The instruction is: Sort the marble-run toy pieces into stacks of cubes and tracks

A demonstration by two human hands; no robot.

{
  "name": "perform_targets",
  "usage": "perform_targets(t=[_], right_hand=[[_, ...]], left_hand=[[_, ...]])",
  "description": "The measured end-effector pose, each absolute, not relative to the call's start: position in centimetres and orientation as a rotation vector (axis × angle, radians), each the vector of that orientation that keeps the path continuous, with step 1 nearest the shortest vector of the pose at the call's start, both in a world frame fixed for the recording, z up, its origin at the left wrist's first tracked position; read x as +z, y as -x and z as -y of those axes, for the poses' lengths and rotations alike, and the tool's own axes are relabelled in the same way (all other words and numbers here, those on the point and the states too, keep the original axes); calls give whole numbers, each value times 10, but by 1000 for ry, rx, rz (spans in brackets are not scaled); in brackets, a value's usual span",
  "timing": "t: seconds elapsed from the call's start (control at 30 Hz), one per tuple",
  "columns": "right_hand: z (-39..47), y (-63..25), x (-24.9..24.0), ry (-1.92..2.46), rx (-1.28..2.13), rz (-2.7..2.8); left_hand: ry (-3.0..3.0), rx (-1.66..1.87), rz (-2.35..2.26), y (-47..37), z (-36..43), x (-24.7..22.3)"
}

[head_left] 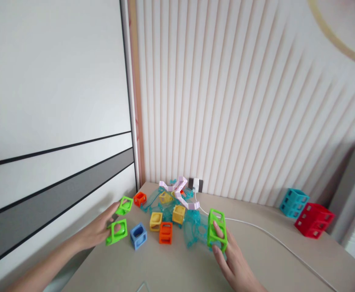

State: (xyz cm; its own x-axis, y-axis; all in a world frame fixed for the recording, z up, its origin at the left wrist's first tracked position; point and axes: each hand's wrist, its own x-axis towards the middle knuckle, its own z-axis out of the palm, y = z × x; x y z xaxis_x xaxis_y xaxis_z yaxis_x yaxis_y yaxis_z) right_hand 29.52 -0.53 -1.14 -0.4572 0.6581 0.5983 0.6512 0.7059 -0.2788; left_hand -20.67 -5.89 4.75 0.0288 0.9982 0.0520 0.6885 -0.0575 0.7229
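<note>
At the left, my left hand [100,225] carries two separate green open-sided cube blocks. The upper green cube [124,206] sits at its fingertips and the lower green cube [117,232] at its thumb, with a gap between them. My right hand [234,263] grips a taller green block [217,230] that looks like two cubes joined, its fingers reaching into the openings. A blue cube [138,236] stands beside the left hand's lower cube. Translucent teal curved pieces [192,229] lie just left of the right hand's block.
Mid-table are an orange block [165,233], yellow cubes [179,213] and a pale pink zigzag piece [179,190]. A white cable [256,229] runs rightward from a wall plug [196,185]. Teal [293,202] and red [314,220] block stacks stand at right.
</note>
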Motion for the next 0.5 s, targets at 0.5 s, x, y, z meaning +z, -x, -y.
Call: perform_targets(t=[0.5], right_hand=[[6,-295,-1,985,25,2248]], left_hand=[[-2017,-165,-1824,160,38,84]])
